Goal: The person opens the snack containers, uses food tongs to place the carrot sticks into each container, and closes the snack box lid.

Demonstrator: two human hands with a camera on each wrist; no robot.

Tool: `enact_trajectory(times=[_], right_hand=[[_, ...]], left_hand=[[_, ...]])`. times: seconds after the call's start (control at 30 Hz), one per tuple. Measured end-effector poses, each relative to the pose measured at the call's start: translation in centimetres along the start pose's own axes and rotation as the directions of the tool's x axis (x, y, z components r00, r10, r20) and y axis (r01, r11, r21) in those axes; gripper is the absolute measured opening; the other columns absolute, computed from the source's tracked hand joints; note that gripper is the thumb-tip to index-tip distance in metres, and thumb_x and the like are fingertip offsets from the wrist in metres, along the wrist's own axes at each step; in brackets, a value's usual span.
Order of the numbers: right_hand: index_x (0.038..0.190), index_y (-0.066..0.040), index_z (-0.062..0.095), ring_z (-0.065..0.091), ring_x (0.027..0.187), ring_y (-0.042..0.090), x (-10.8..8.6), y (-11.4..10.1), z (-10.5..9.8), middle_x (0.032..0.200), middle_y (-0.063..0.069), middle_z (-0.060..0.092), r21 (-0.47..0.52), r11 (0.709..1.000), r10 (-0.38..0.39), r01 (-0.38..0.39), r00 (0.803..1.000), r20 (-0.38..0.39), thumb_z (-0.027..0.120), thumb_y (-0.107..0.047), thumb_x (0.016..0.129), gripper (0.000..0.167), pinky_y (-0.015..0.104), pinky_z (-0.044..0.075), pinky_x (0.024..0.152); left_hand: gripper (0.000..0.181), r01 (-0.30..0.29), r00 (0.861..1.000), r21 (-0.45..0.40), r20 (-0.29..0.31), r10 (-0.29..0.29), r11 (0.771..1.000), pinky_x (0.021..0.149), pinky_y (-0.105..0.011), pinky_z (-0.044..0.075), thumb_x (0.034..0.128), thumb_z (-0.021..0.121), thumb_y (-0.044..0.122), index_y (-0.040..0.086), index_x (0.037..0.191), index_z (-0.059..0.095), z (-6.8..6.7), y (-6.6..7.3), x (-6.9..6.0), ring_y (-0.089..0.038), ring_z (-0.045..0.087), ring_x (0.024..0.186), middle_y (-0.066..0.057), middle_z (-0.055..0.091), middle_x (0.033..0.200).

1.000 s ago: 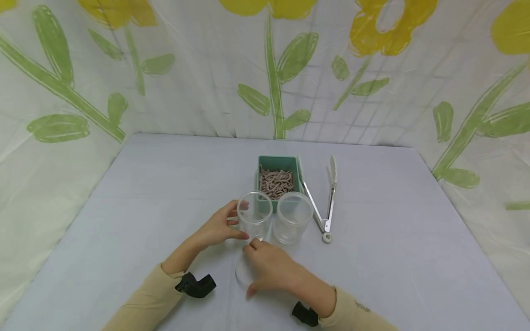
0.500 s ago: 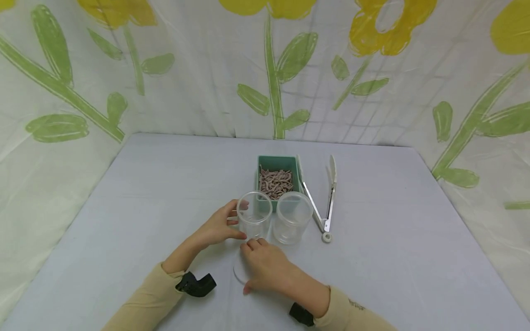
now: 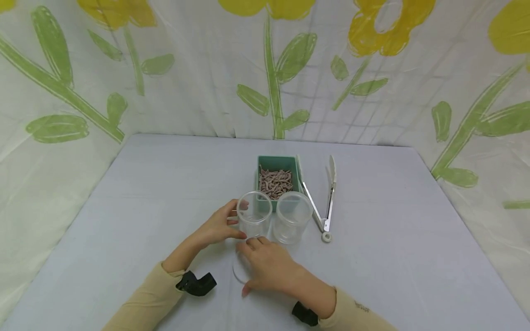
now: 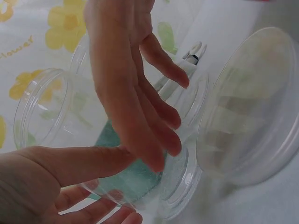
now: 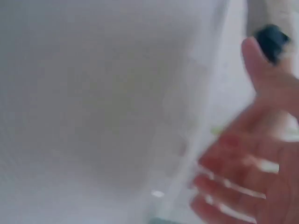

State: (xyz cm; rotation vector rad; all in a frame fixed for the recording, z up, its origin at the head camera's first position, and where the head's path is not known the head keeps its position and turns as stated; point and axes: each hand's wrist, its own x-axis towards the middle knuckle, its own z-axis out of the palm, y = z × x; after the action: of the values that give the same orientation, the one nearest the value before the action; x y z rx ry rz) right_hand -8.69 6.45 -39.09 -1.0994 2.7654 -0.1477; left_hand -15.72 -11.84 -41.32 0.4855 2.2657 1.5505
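Note:
My left hand (image 3: 215,227) holds a clear round plastic jar (image 3: 253,227) from its left side, thumb in front and fingers behind. That jar stands upright with its mouth uncovered. Just in front of it, a translucent round lid (image 3: 238,271) lies by the table surface, partly hidden under my right hand (image 3: 271,266). The left wrist view shows the lid (image 4: 252,107) whole, with the right fingers (image 4: 161,109) hanging loosely bent by the jar (image 4: 42,112), apart from the lid. No object is visible in the right hand.
A second clear jar (image 3: 291,214), its top looking covered, stands just right of the first. Behind both sits a green box (image 3: 278,161) of greyish-brown twisted pieces (image 3: 275,184). White-tipped tongs (image 3: 330,207) lie spread to the right. A flowered sheet hangs behind the table.
My right hand has shifted slightly left over the lid, and its fingers have spread and lifted a little. The left hand and the jar have stayed in place.

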Motion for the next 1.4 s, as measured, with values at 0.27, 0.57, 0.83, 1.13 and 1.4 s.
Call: enact_trajectory(times=[0.27,0.57,0.83,1.13,1.4], right_hand=[[0.127,-0.012,0.062,0.055,0.119,0.017,-2.7,2.7,-6.4,0.128,0.0,0.06,0.371,0.918,-0.067,0.138,0.978,-0.2,0.076,-0.037,0.083,0.052,0.036,0.046,0.097],[0.148,0.001,0.034,0.031,0.139,0.038,-3.1,6.6,-8.1,0.15,0.02,0.036,0.469,0.855,0.346,-0.222,0.918,-0.195,0.079,-0.036,0.081,0.089,0.056,0.033,0.107],[0.15,0.005,0.025,0.028,0.14,0.039,-2.8,7.5,-6.6,0.152,0.024,0.031,0.499,0.811,0.418,-0.304,0.899,-0.132,0.08,-0.036,0.079,0.099,0.054,0.03,0.109],[0.151,0.002,0.024,0.035,0.137,0.039,-3.2,8.1,-6.3,0.147,0.022,0.04,0.482,0.822,0.435,-0.303,0.88,-0.189,0.081,-0.036,0.077,0.101,0.055,0.034,0.106],[0.152,-0.003,0.027,0.039,0.134,0.04,-5.7,8.8,-7.7,0.147,0.018,0.044,0.498,0.819,0.439,-0.286,0.871,-0.222,0.083,-0.036,0.076,0.101,0.058,0.036,0.103]], left_hand=[[0.069,-0.013,1.0,-0.022,0.011,0.013,1.0,0.103,-0.051,0.04,0.0753,0.076,-0.006,-0.006,0.134,0.04,0.0,-0.1,-0.1,-0.047,0.046,0.124,-0.028,0.046,0.134],[0.072,0.004,1.0,-0.01,-0.003,-0.004,1.0,0.104,-0.052,0.039,0.074,0.078,-0.005,-0.008,0.136,0.04,-0.2,-0.1,-0.2,-0.046,0.046,0.124,-0.027,0.047,0.134],[0.079,-0.014,1.0,-0.038,0.007,0.014,0.999,0.106,-0.055,0.036,0.0738,0.079,-0.002,-0.008,0.139,0.036,-0.5,0.1,-0.5,-0.047,0.043,0.127,-0.029,0.043,0.139],[0.081,-0.005,1.0,-0.068,0.004,0.005,0.998,0.108,-0.053,0.034,0.0783,0.079,0.003,-0.005,0.144,0.032,-1.7,0.1,-1.3,-0.046,0.039,0.131,-0.027,0.04,0.142],[0.077,0.068,0.991,0.051,0.116,-0.073,0.996,0.107,-0.056,0.033,0.0832,0.076,0.022,-0.005,0.143,0.035,-4.2,1.4,-3.7,-0.044,0.038,0.133,-0.024,0.037,0.147]])
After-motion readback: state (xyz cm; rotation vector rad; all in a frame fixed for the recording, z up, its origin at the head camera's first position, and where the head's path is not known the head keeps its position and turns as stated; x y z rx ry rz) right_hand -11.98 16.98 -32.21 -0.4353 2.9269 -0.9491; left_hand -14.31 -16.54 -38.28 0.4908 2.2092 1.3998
